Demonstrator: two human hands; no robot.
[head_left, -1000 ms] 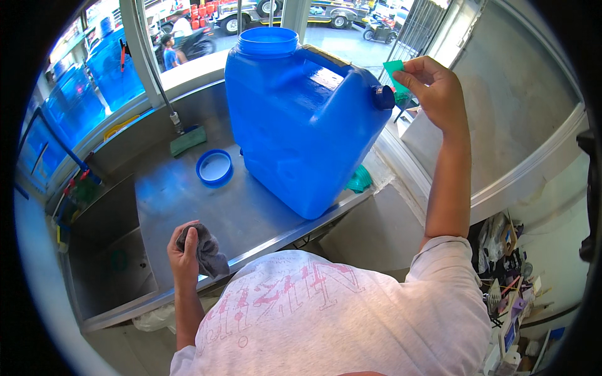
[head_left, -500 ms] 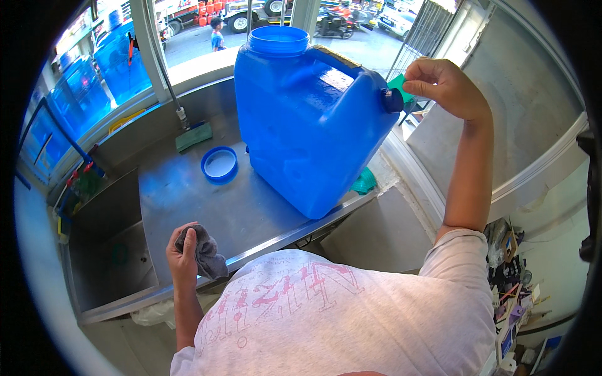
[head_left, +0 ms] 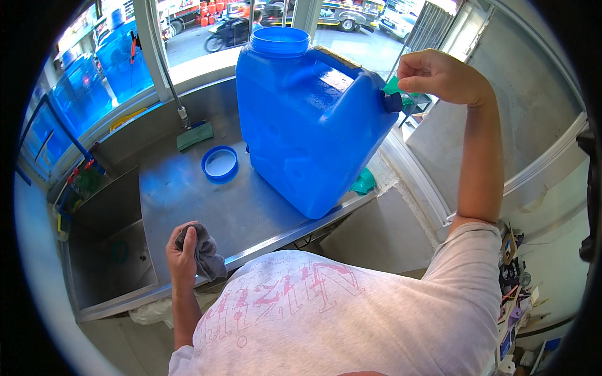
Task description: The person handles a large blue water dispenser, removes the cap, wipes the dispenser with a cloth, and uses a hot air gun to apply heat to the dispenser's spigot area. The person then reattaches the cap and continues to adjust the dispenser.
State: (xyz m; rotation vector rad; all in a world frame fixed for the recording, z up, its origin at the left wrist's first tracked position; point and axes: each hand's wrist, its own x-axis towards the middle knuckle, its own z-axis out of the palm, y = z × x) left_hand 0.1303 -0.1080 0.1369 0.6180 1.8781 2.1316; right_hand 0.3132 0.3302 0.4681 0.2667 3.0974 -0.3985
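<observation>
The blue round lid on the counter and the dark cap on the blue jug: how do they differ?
Size: the blue round lid looks wider than the dark cap. Colour: the lid is bright blue with a paler middle, while the cap is much darker. Place: the lid lies loose on the steel counter, while the cap sits on the upper right of the blue jug, near the right hand. Both look round.

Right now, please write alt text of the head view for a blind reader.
A blue plastic jug, mouth uncovered, stands on a metal counter. The left hand holds a crumpled grey cloth; the right hand is raised near a dark round cap and a flat green piece, grip unclear.
</observation>
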